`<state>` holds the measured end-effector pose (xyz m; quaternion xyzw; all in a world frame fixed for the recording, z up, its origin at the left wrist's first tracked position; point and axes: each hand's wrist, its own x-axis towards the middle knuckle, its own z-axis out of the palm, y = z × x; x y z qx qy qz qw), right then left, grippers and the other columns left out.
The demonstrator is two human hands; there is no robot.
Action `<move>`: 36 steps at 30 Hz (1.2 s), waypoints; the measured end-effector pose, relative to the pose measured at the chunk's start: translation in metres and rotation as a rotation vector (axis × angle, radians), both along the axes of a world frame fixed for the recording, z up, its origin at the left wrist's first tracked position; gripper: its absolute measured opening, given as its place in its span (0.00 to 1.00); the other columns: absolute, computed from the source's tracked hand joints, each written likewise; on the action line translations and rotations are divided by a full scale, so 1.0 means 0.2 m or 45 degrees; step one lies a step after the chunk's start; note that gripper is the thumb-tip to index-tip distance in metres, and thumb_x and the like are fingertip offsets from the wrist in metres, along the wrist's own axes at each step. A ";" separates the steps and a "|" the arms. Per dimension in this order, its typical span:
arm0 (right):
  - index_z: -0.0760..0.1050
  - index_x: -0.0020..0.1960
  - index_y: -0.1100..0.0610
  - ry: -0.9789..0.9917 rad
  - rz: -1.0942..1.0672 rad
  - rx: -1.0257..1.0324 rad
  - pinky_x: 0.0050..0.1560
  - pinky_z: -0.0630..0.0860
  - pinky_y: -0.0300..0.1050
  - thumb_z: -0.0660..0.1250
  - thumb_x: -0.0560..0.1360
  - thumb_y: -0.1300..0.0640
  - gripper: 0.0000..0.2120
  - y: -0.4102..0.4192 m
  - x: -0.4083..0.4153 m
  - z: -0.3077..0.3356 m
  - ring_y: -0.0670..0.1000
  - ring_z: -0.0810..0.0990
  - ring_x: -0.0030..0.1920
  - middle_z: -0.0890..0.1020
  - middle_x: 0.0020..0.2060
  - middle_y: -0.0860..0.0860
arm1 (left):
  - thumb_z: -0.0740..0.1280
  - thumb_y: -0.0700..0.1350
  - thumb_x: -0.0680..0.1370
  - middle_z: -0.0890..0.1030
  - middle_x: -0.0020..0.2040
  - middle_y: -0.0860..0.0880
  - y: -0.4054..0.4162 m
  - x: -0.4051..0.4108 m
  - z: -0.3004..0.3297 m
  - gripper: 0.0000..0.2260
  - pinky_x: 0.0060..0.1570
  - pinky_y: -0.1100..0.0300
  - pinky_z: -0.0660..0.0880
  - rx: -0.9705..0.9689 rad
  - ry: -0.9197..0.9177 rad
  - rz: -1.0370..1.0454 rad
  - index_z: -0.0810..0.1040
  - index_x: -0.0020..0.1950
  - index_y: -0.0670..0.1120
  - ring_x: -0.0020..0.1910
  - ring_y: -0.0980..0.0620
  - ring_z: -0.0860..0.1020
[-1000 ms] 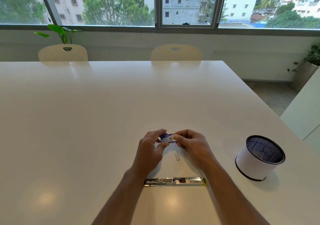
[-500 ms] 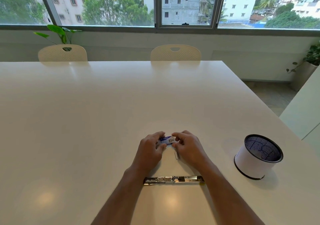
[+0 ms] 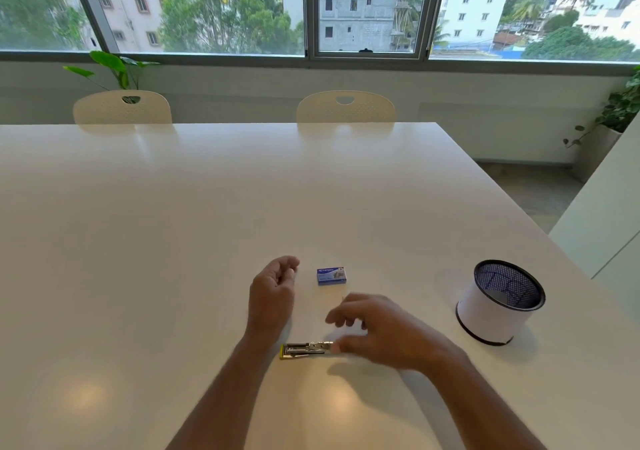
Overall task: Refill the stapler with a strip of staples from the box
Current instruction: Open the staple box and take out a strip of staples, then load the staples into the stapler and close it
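Note:
The small blue staple box [image 3: 331, 275] lies closed on the white table [image 3: 173, 241], with no hand touching it. My left hand [image 3: 273, 293] rests just left of the box, fingers loosely curled and apart, holding nothing. The stapler [image 3: 303, 350] lies flat near me, silver with a yellow left end; its right part is hidden under my right hand [image 3: 381, 332]. That hand is blurred and hovers over the spot between box and stapler, fingers bent down. The loose staple strip is not clearly visible; I cannot tell whether it is in those fingers or under them.
A white cup with a black mesh inside [image 3: 485, 314] stands to the right, near the table's right edge. Two cream chairs [image 3: 345, 108] are pushed in at the far side below the windows. Potted plants stand at the far left and far right.
Both hands let go of the staple box, which now lies on the table. My left hand drew slightly left; my right hand moved toward me, over the strip's spot and the stapler's right end.

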<state>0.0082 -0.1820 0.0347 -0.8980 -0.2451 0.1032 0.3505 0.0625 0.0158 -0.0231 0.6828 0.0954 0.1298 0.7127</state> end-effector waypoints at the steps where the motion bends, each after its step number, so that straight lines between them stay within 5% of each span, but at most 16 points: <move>1: 0.79 0.62 0.46 -0.030 0.025 -0.095 0.52 0.72 0.30 0.73 0.72 0.42 0.20 0.01 -0.04 -0.02 0.39 0.77 0.52 0.79 0.54 0.40 | 0.61 0.28 0.82 0.86 0.49 0.43 0.00 -0.01 0.00 0.16 0.62 0.56 0.78 -0.062 0.001 0.006 0.85 0.50 0.44 0.50 0.53 0.84; 5: 0.79 0.61 0.49 -0.282 -0.027 -0.231 0.58 0.74 0.41 0.67 0.78 0.47 0.13 0.06 -0.13 -0.08 0.47 0.75 0.57 0.79 0.56 0.46 | 0.61 0.28 0.83 0.85 0.48 0.44 0.02 -0.06 0.03 0.16 0.59 0.60 0.78 -0.230 0.020 0.014 0.85 0.49 0.43 0.50 0.53 0.83; 12: 0.81 0.47 0.52 -0.305 -0.328 -0.121 0.45 0.76 0.41 0.66 0.76 0.47 0.10 0.11 -0.15 -0.12 0.47 0.78 0.42 0.79 0.45 0.47 | 0.61 0.32 0.85 0.84 0.48 0.45 0.01 -0.20 0.04 0.13 0.57 0.60 0.76 -0.421 0.070 0.089 0.83 0.49 0.43 0.49 0.52 0.82; 16: 0.79 0.44 0.53 -0.362 -0.612 -0.008 0.41 0.70 0.41 0.67 0.76 0.48 0.08 0.19 -0.15 -0.13 0.49 0.77 0.39 0.78 0.41 0.47 | 0.65 0.36 0.84 0.85 0.52 0.43 -0.07 -0.31 0.04 0.05 0.52 0.62 0.83 -0.633 0.135 0.082 0.80 0.58 0.40 0.49 0.53 0.86; 20: 0.78 0.48 0.53 -0.413 -0.618 0.076 0.45 0.77 0.45 0.68 0.77 0.50 0.07 0.25 -0.17 -0.13 0.51 0.80 0.41 0.80 0.44 0.48 | 0.68 0.40 0.83 0.88 0.48 0.38 -0.14 -0.40 0.04 0.08 0.45 0.57 0.84 -0.680 0.194 -0.316 0.85 0.55 0.39 0.47 0.45 0.87; 29: 0.76 0.64 0.46 -0.409 -0.413 0.303 0.50 0.81 0.44 0.66 0.79 0.57 0.15 0.21 -0.14 -0.11 0.45 0.81 0.49 0.80 0.54 0.45 | 0.74 0.41 0.75 0.88 0.49 0.35 -0.10 -0.38 0.08 0.11 0.45 0.52 0.84 -0.626 0.187 -0.362 0.87 0.55 0.39 0.46 0.39 0.88; 36: 0.77 0.68 0.51 -0.429 -0.365 0.297 0.53 0.81 0.46 0.63 0.80 0.60 0.17 0.21 -0.09 -0.11 0.44 0.81 0.53 0.80 0.57 0.47 | 0.66 0.42 0.85 0.87 0.53 0.34 -0.09 -0.37 0.08 0.11 0.48 0.50 0.85 -0.581 0.172 -0.507 0.86 0.62 0.42 0.50 0.41 0.87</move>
